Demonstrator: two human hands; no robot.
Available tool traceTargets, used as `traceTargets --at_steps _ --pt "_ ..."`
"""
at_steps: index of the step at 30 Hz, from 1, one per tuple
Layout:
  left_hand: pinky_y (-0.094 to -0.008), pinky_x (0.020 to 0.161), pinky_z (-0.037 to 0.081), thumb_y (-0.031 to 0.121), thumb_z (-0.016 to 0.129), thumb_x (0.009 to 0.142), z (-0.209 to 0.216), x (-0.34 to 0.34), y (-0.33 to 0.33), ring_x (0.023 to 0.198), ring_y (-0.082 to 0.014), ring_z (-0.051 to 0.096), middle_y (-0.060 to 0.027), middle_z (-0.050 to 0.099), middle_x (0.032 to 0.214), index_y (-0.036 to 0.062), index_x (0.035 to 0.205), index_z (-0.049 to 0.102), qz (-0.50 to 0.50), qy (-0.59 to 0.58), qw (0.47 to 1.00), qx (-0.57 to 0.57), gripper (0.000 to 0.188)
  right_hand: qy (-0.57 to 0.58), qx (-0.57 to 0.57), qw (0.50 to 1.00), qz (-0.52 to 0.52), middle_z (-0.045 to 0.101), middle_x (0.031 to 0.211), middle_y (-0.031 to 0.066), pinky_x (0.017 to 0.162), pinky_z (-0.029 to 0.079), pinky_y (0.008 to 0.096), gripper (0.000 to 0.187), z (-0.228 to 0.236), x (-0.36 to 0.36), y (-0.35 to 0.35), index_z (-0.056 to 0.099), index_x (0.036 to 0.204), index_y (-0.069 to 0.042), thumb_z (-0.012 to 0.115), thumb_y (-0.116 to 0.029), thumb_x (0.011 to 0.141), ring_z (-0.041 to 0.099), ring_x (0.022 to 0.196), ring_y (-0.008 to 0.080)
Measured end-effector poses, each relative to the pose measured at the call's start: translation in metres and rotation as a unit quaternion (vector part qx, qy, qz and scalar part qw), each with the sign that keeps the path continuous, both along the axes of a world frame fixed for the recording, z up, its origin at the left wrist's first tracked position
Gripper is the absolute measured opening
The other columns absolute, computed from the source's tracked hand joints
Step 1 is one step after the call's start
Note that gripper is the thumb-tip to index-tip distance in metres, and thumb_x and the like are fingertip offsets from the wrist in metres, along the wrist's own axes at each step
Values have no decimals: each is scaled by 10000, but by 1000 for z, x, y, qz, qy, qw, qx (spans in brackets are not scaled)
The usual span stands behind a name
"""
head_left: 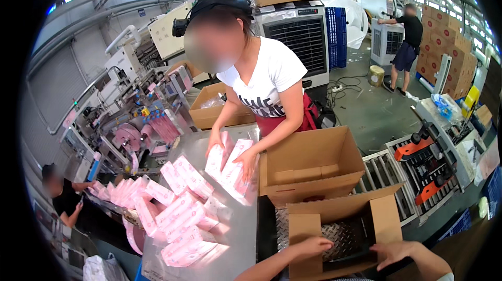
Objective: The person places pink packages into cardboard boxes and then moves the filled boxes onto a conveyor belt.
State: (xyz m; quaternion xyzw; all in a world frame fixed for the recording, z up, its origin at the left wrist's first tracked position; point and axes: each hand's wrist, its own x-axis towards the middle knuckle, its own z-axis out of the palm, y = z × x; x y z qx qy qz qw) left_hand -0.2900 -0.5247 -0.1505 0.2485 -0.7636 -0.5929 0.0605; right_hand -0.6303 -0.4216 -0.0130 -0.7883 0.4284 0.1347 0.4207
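An open cardboard box [334, 206] stands right in front of me, its side flaps raised. A diamond-patterned metal plate [340, 240] shows through it. Over its left flap is my left hand [312, 246], fingers bent close together with nothing visible in them. My right hand [393, 252] is at the near right corner, fingers apart and empty; whether it touches the cardboard I cannot tell. Across from me, a co-worker's two hands [244, 165] are on pink-and-white packs [234, 161] on the metal table [238, 234]. More pink packs [180, 213] lie piled on its left.
A second open carton [314, 176] stands just beyond mine, beside the co-worker. To the right runs a roller conveyor [389, 176] with an orange-armed machine [426, 168]. Another person [68, 197] sits at far left by a packing line. Stacked cartons [444, 45] stand at back right.
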Motion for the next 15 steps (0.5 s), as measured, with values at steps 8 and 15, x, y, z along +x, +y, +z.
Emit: traceTargets --at_steps 8,15 --pt "-552 1002 313 549 525 826 55 25 27 1283 -219 385 -56 454 1352 118 1226 550 259 -298 768 -504 589 -257 -317 907 -103 638 721 88 669 478 406 302 -46 36 -126 692 846 -113 647 -406 790 615 708 300" --pt "-486 1015 308 399 595 797 63 -9 62 1233 -196 449 -58 491 1326 132 1207 567 280 -173 781 -531 490 -20 -569 800 -191 513 1005 147 846 366 500 481 -27 61 -93 570 985 -49 735 -318 622 485 949 359"
